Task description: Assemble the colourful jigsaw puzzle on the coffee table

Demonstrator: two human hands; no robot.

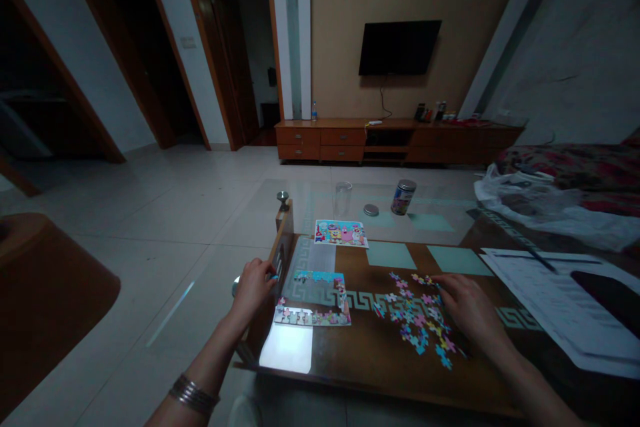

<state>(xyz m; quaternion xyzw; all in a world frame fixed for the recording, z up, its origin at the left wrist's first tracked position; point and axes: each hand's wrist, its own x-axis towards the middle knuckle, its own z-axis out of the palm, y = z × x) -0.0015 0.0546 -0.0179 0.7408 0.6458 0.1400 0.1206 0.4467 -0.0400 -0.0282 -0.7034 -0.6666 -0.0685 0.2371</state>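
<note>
Puzzle (314, 299) between hands: left (254, 283), right (467, 307)

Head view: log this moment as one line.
left hand: at table edge, beside partly built puzzle | right hand: on loose pieces | reference picture: beyond puzzle

Place: I am looking into a home living room.
Wall: I see a flat television (399, 47) mounted on a tan wall.
Storage: a long low wooden cabinet (345, 140) with drawers stands beneath it, with bottles on top.
Table: I see a glass-topped coffee table (370, 353) carrying jigsaw pieces (417, 320), a tin (403, 197) and papers (555, 293).
Floor: pale tiles (175, 200) run to wooden door frames (167, 80).
Seating: I see a floral cover (575, 167) at the right.
</note>
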